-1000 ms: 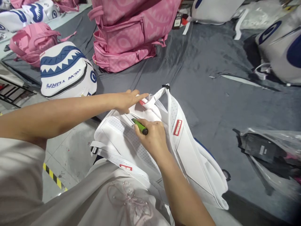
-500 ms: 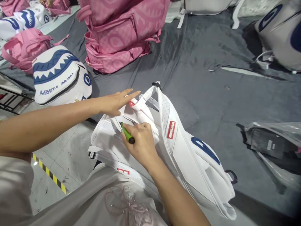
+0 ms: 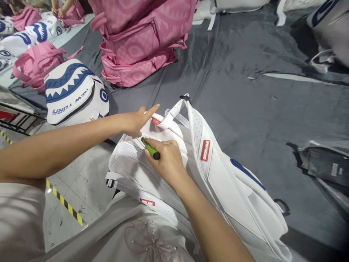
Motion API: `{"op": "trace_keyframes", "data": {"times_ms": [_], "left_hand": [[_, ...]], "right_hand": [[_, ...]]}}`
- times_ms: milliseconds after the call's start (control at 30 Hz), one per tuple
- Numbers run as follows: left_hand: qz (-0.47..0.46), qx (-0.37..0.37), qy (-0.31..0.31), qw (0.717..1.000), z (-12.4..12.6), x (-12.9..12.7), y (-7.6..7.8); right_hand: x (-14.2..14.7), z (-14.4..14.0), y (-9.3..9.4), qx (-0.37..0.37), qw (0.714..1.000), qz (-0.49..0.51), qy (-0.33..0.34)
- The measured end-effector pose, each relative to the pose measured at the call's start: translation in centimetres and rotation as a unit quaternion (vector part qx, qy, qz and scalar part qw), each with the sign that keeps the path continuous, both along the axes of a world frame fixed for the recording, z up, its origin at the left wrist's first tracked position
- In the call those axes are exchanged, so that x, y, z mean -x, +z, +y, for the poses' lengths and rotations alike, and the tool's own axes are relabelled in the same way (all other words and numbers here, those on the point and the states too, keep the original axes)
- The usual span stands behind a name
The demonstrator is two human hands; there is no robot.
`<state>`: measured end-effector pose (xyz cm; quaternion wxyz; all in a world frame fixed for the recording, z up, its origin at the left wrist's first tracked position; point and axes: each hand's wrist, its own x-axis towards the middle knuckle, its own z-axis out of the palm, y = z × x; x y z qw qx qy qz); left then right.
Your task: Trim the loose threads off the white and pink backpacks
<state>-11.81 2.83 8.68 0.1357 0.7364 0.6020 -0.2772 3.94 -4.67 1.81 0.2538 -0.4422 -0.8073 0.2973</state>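
Note:
A white backpack [image 3: 218, 182] lies in front of me against my body, its padded back and straps turned up. Red labels show on its two shoulder straps. My right hand [image 3: 169, 156] is closed around a green marker-like tool with black ends [image 3: 151, 148], its far end at the white fabric near the top of the back panel. At the upper edge, my left hand [image 3: 135, 122] rests on the bag beside the top handle, fingers stretched and apart. What lies under the left palm is hidden.
Pink backpacks [image 3: 141, 43] are stacked at the back. A white-and-blue backpack [image 3: 71, 92] sits at the left, by another pink bag [image 3: 40, 62]. Dark cloth covers the table [image 3: 231, 72]. A plastic-wrapped black item [image 3: 324, 163] lies right. Another person's hands [image 3: 61, 11] show far left.
The view has shifted slightly, so most things sit a little farther right. My left hand's fingers have spread somewhat differently. The green tool stays in my right hand at the backpack's upper back.

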Motion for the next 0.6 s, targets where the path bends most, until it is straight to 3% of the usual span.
{"op": "trace_keyframes", "data": {"times_ms": [233, 433, 600], "left_hand": [[-0.034, -0.03, -0.049, 0.998, 0.8, 1.5, -2.0], [0.034, -0.021, 0.011, 0.999, 0.2, -0.9, -1.4], [0.08, -0.026, 0.017, 0.996, 0.1, -2.3, -0.8]], "right_hand": [[-0.4, 0.7, -1.9, 0.0, 0.993, 0.115, -0.022], [-0.7, 1.2, -1.8, 0.033, 0.991, 0.133, -0.012], [-0.9, 1.0, -1.5, 0.035, 0.992, 0.123, -0.018]]}}
